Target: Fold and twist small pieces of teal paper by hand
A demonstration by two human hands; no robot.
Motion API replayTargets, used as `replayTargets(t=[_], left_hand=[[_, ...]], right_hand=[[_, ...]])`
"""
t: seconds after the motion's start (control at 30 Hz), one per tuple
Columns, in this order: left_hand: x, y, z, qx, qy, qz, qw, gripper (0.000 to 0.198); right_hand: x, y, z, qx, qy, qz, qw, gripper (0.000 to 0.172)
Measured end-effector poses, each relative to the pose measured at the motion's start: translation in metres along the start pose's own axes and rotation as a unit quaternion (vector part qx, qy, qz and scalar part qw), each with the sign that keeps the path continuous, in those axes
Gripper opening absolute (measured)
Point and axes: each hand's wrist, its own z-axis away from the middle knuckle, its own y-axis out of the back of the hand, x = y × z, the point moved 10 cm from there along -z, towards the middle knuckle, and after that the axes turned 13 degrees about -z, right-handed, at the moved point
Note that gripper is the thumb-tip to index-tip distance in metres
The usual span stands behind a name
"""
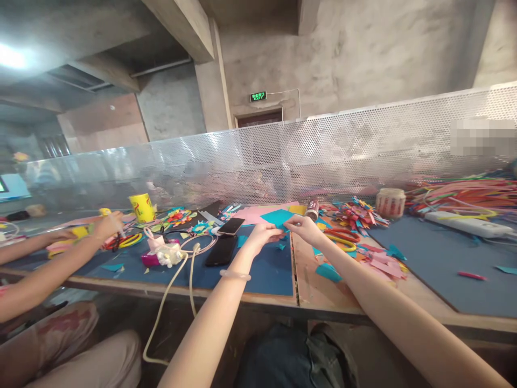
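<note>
A sheet of blue paper (pixel 278 217) is held between my two hands above the worktable. My left hand (pixel 264 237) pinches its near left edge, with a bangle on the wrist. At the near right corner, the fingers of my right hand (pixel 305 229) are closed on the same paper. Small blue scraps (pixel 281 246) lie just below the fingers. Two phones rest left of my left hand, a black one (pixel 222 250) and another (pixel 231 226) behind it. Orange-handled scissors (pixel 341 235) lie to the right of my right hand, partly among paper pieces.
A co-worker's hand (pixel 109 223) works at the left, near a yellow can (pixel 142 208). Pink paper pieces (pixel 385 262), a jar (pixel 390 203) and a power strip (pixel 470 223) stand or lie rightward. A cable (pixel 169 302) hangs over the front edge. A perforated metal screen (pixel 258 156) runs behind.
</note>
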Motion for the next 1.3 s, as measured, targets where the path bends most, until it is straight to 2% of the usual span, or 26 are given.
replayTargets(t=[0.17, 0.27, 0.43, 0.63, 0.7, 0.77, 0.87, 0.93, 1.0, 1.1, 1.3], left_hand=[[-0.001, 0.001, 0.001, 0.010, 0.013, -0.010, 1.000, 0.024], [-0.003, 0.003, 0.001, 0.021, 0.022, 0.000, 1.000, 0.022], [-0.005, 0.007, -0.001, 0.028, 0.018, 0.079, 0.996, 0.019], [-0.006, 0.011, -0.004, 0.034, 0.014, 0.123, 0.992, 0.018], [-0.006, 0.012, -0.004, 0.036, 0.014, 0.120, 0.992, 0.020], [-0.006, 0.012, -0.004, 0.037, 0.011, 0.112, 0.993, 0.022], [-0.003, 0.013, -0.004, 0.037, 0.002, 0.087, 0.995, 0.025], [-0.001, 0.012, -0.003, 0.034, -0.002, 0.066, 0.997, 0.027], [0.000, 0.010, -0.002, 0.032, -0.003, 0.051, 0.998, 0.029], [0.003, 0.009, 0.000, 0.033, -0.009, 0.040, 0.999, 0.029], [0.010, 0.008, 0.000, 0.038, -0.034, -0.001, 0.999, 0.027]], right_hand=[[-0.003, -0.004, -0.001, -0.007, 0.037, 0.046, 0.998, 0.017], [-0.014, -0.010, 0.001, -0.004, 0.101, 0.109, 0.989, 0.016], [-0.036, -0.023, 0.012, -0.002, 0.234, 0.245, 0.941, 0.024], [-0.039, -0.033, 0.021, -0.056, 0.266, 0.350, 0.896, 0.034], [-0.039, -0.034, 0.022, -0.061, 0.265, 0.362, 0.892, 0.035], [-0.041, -0.033, 0.021, -0.059, 0.259, 0.345, 0.900, 0.034], [-0.041, -0.019, 0.015, -0.006, 0.216, 0.250, 0.944, 0.030], [-0.031, -0.005, 0.008, 0.035, 0.152, 0.165, 0.974, 0.027], [-0.016, 0.000, 0.003, 0.037, 0.083, 0.093, 0.992, 0.025], [0.000, -0.002, -0.001, 0.010, 0.025, 0.048, 0.998, 0.027], [0.005, 0.002, 0.000, 0.028, -0.004, 0.007, 1.000, 0.029]])
